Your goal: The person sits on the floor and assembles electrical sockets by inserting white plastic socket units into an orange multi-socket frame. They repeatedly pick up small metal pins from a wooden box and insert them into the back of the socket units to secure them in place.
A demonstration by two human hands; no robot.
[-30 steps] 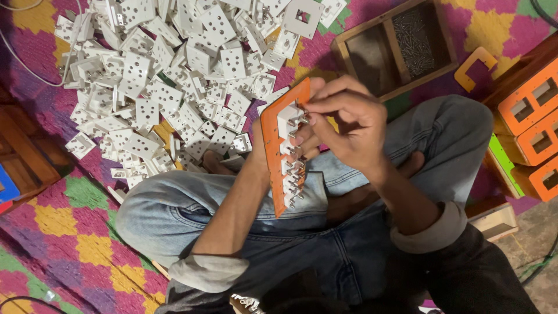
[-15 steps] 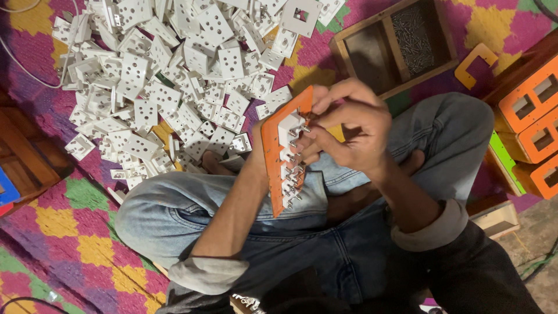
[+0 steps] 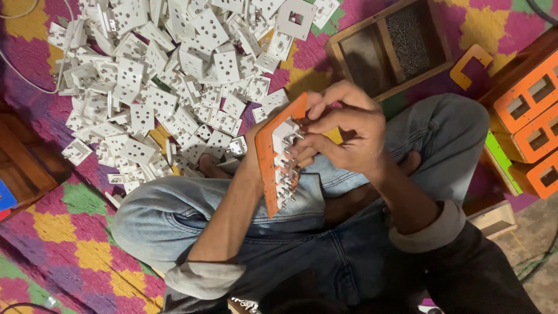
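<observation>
Orange plastic switch-board plate (image 3: pixel 267 160), long and flat, is held on edge above the lap of a person seated cross-legged in blue jeans (image 3: pixel 192 218); white socket modules with small metal screws (image 3: pixel 285 168) are seen fitted along its back face. Largest in view is a woven mat of purple, yellow, green and pink diamonds (image 3: pixel 52 229), by which the floor is covered. On the mat, beyond the knees, a broad heap of white plastic socket parts with round holes (image 3: pixel 168 87) is spread, and a thin white cable (image 3: pixel 35 70) is curved along its left side. To the upper right of the heap a shallow wooden tray with two compartments (image 3: pixel 349 46) is set, small dark screws being kept in its right compartment. At the right edge orange plates with square cut-outs (image 3: pixel 537 110) are stacked, and a small orange bracket (image 3: pixel 471 65) is laid near the tray. A dark wooden box (image 3: pixel 23 163) is placed at the left edge. The plate is gripped from behind by the left hand (image 3: pixel 253 145), of which little is shown, so that its fingers are hidden, though it is closed on the plate's far side. The right hand (image 3: pixel 349 136) is curled over the upper white module, its fingertips (image 3: pixel 302 152) being pressed together against the module at the screws
</observation>
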